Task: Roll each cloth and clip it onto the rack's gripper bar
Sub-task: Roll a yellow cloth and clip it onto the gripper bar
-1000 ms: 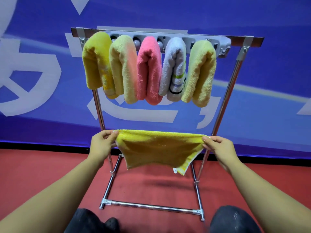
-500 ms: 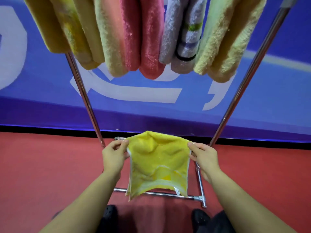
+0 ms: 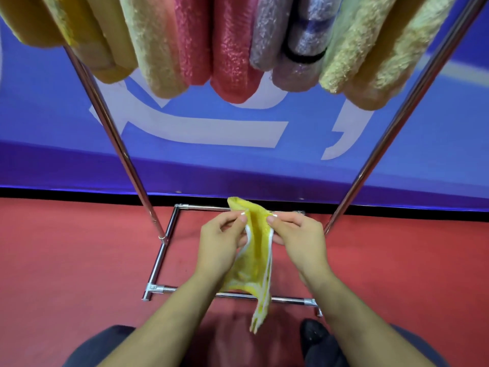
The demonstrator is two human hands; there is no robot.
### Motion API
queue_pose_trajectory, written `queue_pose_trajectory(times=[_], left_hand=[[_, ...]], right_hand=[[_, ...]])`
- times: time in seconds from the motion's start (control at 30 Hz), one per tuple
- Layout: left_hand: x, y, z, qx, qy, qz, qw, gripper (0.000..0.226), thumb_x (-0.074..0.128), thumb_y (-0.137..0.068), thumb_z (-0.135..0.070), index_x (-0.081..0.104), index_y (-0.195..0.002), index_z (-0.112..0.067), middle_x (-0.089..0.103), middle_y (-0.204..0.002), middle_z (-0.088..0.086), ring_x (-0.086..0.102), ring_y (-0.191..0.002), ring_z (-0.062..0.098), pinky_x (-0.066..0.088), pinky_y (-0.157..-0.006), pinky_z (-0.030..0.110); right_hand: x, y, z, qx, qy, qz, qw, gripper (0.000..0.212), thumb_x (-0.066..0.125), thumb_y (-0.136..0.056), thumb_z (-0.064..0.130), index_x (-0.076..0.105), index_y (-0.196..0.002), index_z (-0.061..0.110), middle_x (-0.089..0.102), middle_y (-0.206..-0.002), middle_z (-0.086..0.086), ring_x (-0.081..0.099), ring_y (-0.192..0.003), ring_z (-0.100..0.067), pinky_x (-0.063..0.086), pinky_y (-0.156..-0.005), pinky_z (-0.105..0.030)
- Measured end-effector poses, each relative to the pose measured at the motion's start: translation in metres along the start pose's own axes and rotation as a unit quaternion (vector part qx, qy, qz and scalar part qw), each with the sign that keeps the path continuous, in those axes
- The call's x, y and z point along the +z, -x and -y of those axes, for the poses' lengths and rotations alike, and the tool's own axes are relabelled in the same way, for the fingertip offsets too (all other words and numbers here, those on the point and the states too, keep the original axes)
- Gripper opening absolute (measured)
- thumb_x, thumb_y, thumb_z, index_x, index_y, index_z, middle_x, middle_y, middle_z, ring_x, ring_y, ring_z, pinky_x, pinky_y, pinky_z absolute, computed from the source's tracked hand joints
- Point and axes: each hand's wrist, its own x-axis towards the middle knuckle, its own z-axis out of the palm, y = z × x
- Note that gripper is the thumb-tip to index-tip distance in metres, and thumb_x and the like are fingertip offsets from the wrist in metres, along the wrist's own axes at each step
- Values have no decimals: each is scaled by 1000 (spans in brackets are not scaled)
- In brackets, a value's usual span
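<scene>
A yellow cloth (image 3: 255,260) with white edging hangs folded lengthwise between my hands, low over the rack's base. My left hand (image 3: 221,241) pinches its top edge from the left. My right hand (image 3: 297,239) pinches it from the right, the two hands almost touching. Several rolled cloths hang from the top of the rack: yellow (image 3: 87,35), pale green (image 3: 156,49), pink (image 3: 227,49), lilac striped (image 3: 291,41) and light green (image 3: 370,49). The gripper bar itself is out of view above.
The rack's two chrome uprights (image 3: 116,141) (image 3: 397,123) slant up on either side of my hands. Its rectangular base frame (image 3: 161,258) lies on the red floor. A blue banner wall (image 3: 238,160) stands close behind. My shoes (image 3: 315,337) are at the bottom.
My hands have come together, folding the spread yellow cloth into a narrow hanging strip. The view has dropped and moved closer to the rack, so the top bar has left the frame.
</scene>
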Motion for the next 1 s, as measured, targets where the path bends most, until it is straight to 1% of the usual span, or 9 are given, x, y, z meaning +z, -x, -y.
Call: queue_pose_trajectory(times=[0.1,0.2,0.4,0.5,0.6,0.73,0.8,0.9,1.0], left_hand=[[8,6,0,-9,15,6,1000,6,72,-92,-8,76,-96,-5,77,-91,21,74,-80,21,64,-81,39],[12,7,0,-8,17,6,1000,7,75,-90,-9,76,-95,-3,76,-89,22,75,-81,25,63,-85,45],[14,12,-1,-1,11,12,1000,5,76,-89,-11,76,-93,-6,77,-84,17,75,-78,22,63,-85,46],[14,14,-3,1,5,16,1000,7,77,-89,-11,76,-94,-6,77,-81,14,76,-76,19,63,-85,45],[14,14,-4,3,12,24,1000,8,75,-90,-10,77,-96,-4,77,-85,19,76,-80,23,62,-87,47],[12,18,-9,-4,46,68,997,17,59,-99,-2,75,-103,-1,79,-91,15,77,-92,23,62,-82,30],[11,20,-11,-17,59,103,993,24,51,-102,0,73,-111,2,78,-102,15,76,-100,24,60,-84,26],[8,20,-11,-42,61,149,986,30,44,-104,2,68,-121,0,76,-116,14,73,-110,23,59,-92,29],[4,17,-15,-18,18,165,986,30,43,-104,3,69,-117,-6,77,-111,10,75,-105,19,61,-88,30]], right_hand=[[5,3,-1,-19,2,21,1000,13,68,-92,0,74,-88,11,79,-80,-3,75,-79,-11,61,-71,-22],[8,4,-1,-32,15,26,999,15,70,-91,3,75,-86,16,79,-83,-2,75,-83,-12,63,-78,-29],[8,6,-2,-41,45,17,998,7,73,-90,7,78,-93,10,80,-87,-4,77,-87,-21,62,-86,-42],[8,7,-2,-46,55,17,997,7,73,-90,8,79,-94,10,80,-86,-2,77,-84,-17,62,-83,-38],[7,9,-2,-64,64,24,996,8,72,-90,9,79,-95,9,80,-87,0,76,-84,-13,61,-81,-30],[6,9,1,-96,91,38,990,9,72,-90,7,79,-95,11,80,-86,6,74,-79,-3,53,-71,-13],[7,11,3,-91,79,50,992,13,76,-86,3,77,-96,12,80,-86,3,75,-79,-8,55,-71,-15],[4,9,2,-94,92,31,991,15,76,-86,3,76,-93,17,79,-84,4,75,-77,-8,54,-70,-16],[0,7,3,-127,130,12,983,16,73,-91,12,74,-87,27,77,-83,11,72,-76,-5,55,-71,-19]])
